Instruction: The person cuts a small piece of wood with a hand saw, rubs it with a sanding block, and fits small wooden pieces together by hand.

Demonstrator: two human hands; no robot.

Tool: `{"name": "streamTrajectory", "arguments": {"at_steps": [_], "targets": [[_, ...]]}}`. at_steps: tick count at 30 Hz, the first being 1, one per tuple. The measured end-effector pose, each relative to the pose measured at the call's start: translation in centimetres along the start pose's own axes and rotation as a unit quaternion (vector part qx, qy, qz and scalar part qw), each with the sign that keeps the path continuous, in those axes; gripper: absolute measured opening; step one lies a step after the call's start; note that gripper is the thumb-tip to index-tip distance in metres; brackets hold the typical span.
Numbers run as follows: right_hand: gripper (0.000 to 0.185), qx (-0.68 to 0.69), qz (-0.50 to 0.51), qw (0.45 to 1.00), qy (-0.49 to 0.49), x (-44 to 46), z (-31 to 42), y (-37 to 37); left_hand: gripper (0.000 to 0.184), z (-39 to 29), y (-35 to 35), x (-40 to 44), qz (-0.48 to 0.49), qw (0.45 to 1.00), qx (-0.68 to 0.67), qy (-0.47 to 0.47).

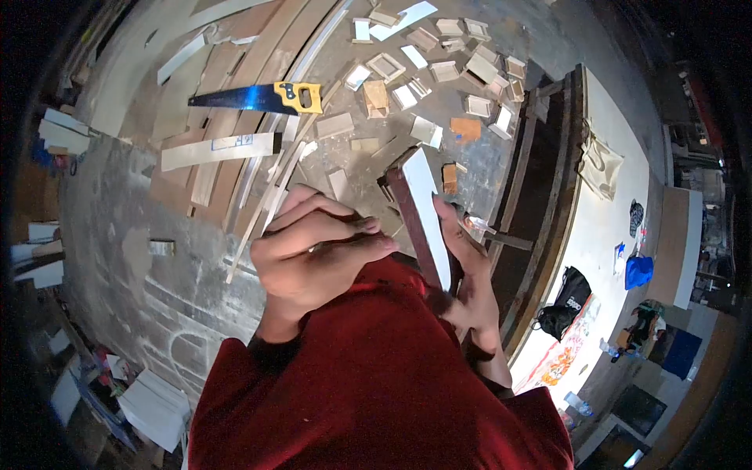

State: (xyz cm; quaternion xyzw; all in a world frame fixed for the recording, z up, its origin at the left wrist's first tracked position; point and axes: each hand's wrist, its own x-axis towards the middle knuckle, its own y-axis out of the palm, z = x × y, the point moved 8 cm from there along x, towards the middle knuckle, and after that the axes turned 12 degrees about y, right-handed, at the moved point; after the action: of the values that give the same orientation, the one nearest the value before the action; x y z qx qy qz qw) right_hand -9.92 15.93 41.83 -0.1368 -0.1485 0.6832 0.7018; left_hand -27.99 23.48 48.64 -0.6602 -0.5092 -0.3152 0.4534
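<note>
One small block (162, 247) lay on the floor at the left. To its right stood one long group of planks (227, 133), too overlapped to count, with two things across it: one handsaw (254, 98), its blade pointing left and its yellow handle right, and below it one pale board (215, 151) with a blue-outlined mark. Next came two bare hands. The left hand (325, 243) had its fingers curled and their tips drawn in near the thumb; whether it pinched anything small, I could not tell. The right hand (470, 274) was closed around one narrow wooden piece (423, 215), white on its broad face and dark reddish-brown along one side, held tilted above the floor in front of the red shirt (376, 376), its thumb against the edge. Beyond the hands lay roughly two dozen small wooden frames and offcuts (444, 71), some overlapping, so no exact count was possible. Farther right, one long white-topped table (619, 157) bore one beige bag (601, 168), one dark patterned item (636, 218), one black bag (568, 301) and one blue bag (638, 272).

The floor (188, 290) was grey, scuffed and streaked with pale marks. At the room's left edge, pale panels (154, 403) leaned among clutter. A dark slatted wooden frame (540, 180) ran along the table's near side. Past the table, the right edge of the room was dim and crowded, its details too dark to tell.
</note>
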Motion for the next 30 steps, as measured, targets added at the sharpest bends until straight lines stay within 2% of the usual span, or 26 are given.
{"name": "streamTrajectory", "arguments": {"at_steps": [2,4,8,10,11,15,17,20,22,23,24,26,27,28,30], "targets": [[0.090,-0.068,0.025,0.993,0.097,1.1,-1.0,-0.5,0.026,0.2,-0.8,0.2,-0.023,0.999,-0.038,0.002],[0.092,0.029,0.008,0.989,0.148,0.8,-2.8,-0.6,0.024,0.0,-1.7,0.5,-0.035,0.998,-0.051,0.006],[0.088,0.030,-0.011,0.997,0.072,-0.7,-0.8,-1.0,0.023,0.3,-1.9,0.3,-0.025,0.999,-0.022,0.010],[0.090,0.111,-0.017,0.993,0.023,-1.6,0.1,-0.2,0.025,0.4,-1.7,0.0,-0.025,0.999,-0.033,0.006],[0.090,0.112,0.029,0.993,0.004,-1.7,0.5,0.7,0.028,0.4,-1.6,-0.1,-0.023,0.999,-0.042,0.000],[0.094,0.079,0.032,0.996,-0.001,0.8,1.5,1.6,0.037,0.8,-1.8,-0.4,-0.008,0.999,-0.012,-0.029],[0.097,-0.005,0.005,1.000,-0.002,2.0,2.8,1.4,0.038,1.1,-2.0,-0.7,0.000,0.999,-0.027,-0.032],[0.096,0.014,0.041,0.999,-0.008,2.6,2.0,1.6,0.034,1.4,-2.5,-0.7,0.012,0.999,-0.038,-0.034],[0.093,-0.154,0.095,0.972,0.147,2.4,-0.6,1.9,0.028,2.5,-3.7,-1.2,-0.093,0.973,-0.194,-0.084],[0.090,-0.118,0.099,0.976,0.151,2.2,-1.7,1.9,0.026,2.4,-4.0,-1.2,-0.085,0.974,-0.192,-0.080],[0.090,-0.120,0.104,0.976,0.149,1.9,-2.7,2.3,0.026,2.3,-4.2,-1.1,-0.088,0.975,-0.188,-0.080],[0.089,-0.033,0.030,0.998,0.052,1.6,-2.3,1.9,0.026,2.6,-4.1,-1.1,-0.092,0.966,-0.218,-0.110],[0.087,0.019,0.044,0.995,0.090,1.8,-0.9,1.7,0.030,2.8,-4.3,-1.5,-0.088,0.961,-0.230,-0.129],[0.088,0.062,0.041,0.993,0.086,1.7,-0.6,1.7,0.030,2.7,-4.3,-1.6,-0.088,0.961,-0.228,-0.129],[0.090,0.070,-0.013,0.997,-0.021,1.2,0.7,1.3,0.034,3.0,-4.3,-1.7,-0.112,0.950,-0.236,-0.169]]}}
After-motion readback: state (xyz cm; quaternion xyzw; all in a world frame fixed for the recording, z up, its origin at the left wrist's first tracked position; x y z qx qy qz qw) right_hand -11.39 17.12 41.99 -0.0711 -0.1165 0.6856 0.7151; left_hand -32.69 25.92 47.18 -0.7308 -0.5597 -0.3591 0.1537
